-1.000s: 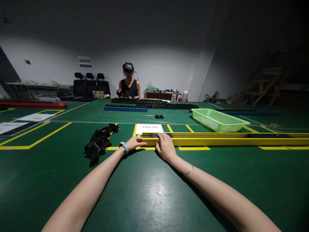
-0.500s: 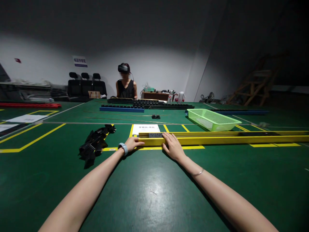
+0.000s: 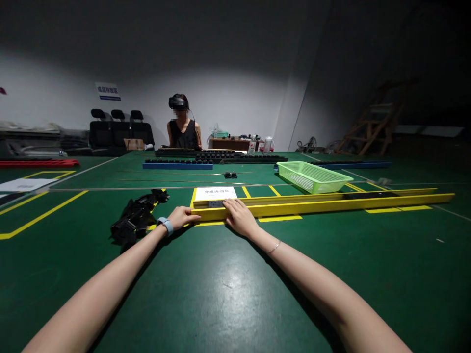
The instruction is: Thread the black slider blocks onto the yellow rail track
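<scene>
The fingers of the right hand (image 3: 240,217) lie flat and slightly spread over the top edge of the long yellow metal channel rail (image 3: 324,204), the tips reaching the small dark grey block (image 3: 216,204) that sits inside the rail close to its near end. The left hand (image 3: 180,216) rests at that same end, fingers together and pointing at the end face; whether they press it or only touch it cannot be told. Neither hand closes around anything.

The rail lies on the green table mat (image 3: 228,284), running away to the right across the yellow floor-tape lines (image 3: 40,215), with a white printed label sheet (image 3: 215,193) just behind its near end.

The likeliest trouble, as I judge it, is that the rail is long and pinned only at one end: a sideways push could swing the far end toward the lime green plastic mesh basket (image 3: 312,177) just behind it. A fingertip could also be pinched between the block and the channel wall. The heap of black plastic parts (image 3: 136,218) lies just beside the left wrist and its pale blue watch (image 3: 167,225), so a drawn-back arm could scatter it.
</scene>
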### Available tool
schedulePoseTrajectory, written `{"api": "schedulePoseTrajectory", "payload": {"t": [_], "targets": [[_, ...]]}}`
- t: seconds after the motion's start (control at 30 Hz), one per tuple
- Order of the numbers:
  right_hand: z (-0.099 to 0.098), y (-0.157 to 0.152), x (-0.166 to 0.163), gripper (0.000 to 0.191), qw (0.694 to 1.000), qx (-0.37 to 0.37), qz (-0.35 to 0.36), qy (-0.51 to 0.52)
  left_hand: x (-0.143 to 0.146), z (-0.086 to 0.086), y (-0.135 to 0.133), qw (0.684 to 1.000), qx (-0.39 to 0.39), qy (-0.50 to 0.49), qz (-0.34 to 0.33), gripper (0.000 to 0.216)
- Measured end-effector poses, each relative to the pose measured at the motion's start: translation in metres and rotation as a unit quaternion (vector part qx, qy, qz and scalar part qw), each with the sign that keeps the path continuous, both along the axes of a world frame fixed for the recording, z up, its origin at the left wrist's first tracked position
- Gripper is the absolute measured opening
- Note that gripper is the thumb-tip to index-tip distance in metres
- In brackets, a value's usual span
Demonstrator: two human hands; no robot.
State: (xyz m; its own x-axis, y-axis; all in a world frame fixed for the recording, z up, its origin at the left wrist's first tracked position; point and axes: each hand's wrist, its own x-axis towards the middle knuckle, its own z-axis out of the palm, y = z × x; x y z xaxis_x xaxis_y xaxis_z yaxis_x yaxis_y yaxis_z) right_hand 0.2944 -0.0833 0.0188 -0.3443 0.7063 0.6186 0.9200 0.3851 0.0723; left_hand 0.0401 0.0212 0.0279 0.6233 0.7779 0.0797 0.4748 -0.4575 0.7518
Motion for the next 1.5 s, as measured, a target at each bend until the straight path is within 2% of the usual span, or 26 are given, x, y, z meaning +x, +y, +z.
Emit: {"api": "schedulePoseTrajectory", "payload": {"t": [0.13, 0.23, 0.37, 0.47, 0.67, 1.13, 1.33, 1.5], "targets": [[0.000, 0.012, -0.028, 0.057, 0.999, 0.006, 0.044, -0.003, -0.035, -0.007, 0.003, 0.998, -0.026, -0.044, 0.025, 0.050], [0.001, 0.016, -0.040, 0.055, 0.998, 0.013, 0.064, -0.002, -0.046, -0.010, 0.002, 0.997, 0.002, -0.053, 0.048, 0.051], [0.002, 0.018, -0.045, 0.056, 0.997, 0.013, 0.074, -0.005, -0.036, -0.006, -0.006, 0.992, 0.074, -0.081, 0.060, 0.053], [0.002, 0.018, -0.044, 0.057, 0.997, 0.014, 0.080, -0.014, -0.025, -0.004, -0.011, 0.989, 0.120, -0.066, 0.057, 0.044], [0.001, 0.020, -0.045, 0.054, 0.997, 0.006, 0.080, -0.019, -0.020, -0.015, -0.006, 0.979, 0.181, -0.030, 0.089, 0.039], [0.001, 0.024, -0.045, 0.052, 0.997, -0.007, 0.075, -0.005, -0.018, -0.016, -0.005, 0.976, 0.190, -0.032, 0.098, 0.037], [0.005, 0.019, -0.030, 0.045, 0.997, -0.011, 0.065, 0.032, -0.018, -0.015, -0.006, 0.975, 0.196, -0.023, 0.101, 0.037], [0.007, 0.014, -0.028, 0.044, 0.999, -0.025, 0.028, 0.034, -0.018, -0.015, -0.007, 0.974, 0.202, -0.020, 0.103, 0.036]]}}
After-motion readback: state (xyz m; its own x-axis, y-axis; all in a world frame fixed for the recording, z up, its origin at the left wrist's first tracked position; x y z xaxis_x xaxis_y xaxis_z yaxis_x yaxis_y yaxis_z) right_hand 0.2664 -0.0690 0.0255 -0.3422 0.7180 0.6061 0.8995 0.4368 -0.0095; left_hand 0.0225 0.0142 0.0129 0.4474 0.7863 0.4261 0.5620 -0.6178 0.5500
